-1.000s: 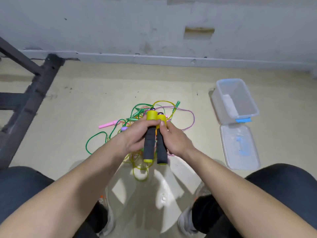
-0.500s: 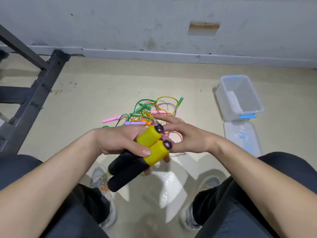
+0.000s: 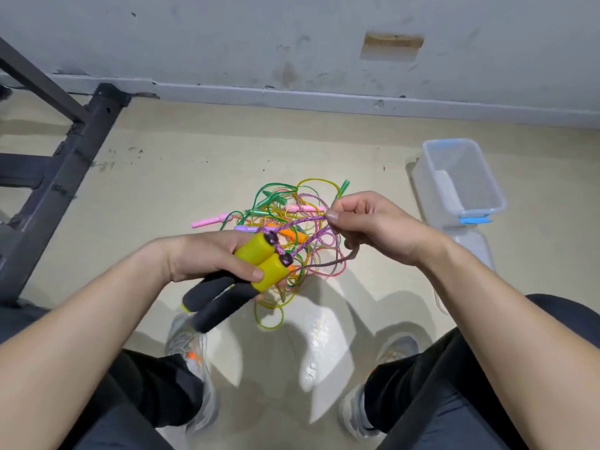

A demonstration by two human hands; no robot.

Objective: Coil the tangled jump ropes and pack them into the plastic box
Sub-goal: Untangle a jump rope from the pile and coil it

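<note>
Yellow-black handles (image 3: 250, 271) in left hand (image 3: 207, 254), purple cord (image 3: 311, 237) in right hand (image 3: 373, 225).

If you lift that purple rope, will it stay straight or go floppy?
Probably floppy: the purple rope droops in a loop below the right hand pinching it. Its braided surface likely grips well, not slippery. It might snag on the tangled pile beneath.

I find no readable text, brand or number on the yellow-and-black handles (image 3: 254, 252), the purple cord (image 3: 310, 242), the plastic box (image 3: 481, 210) or its lid (image 3: 474, 243)
</note>
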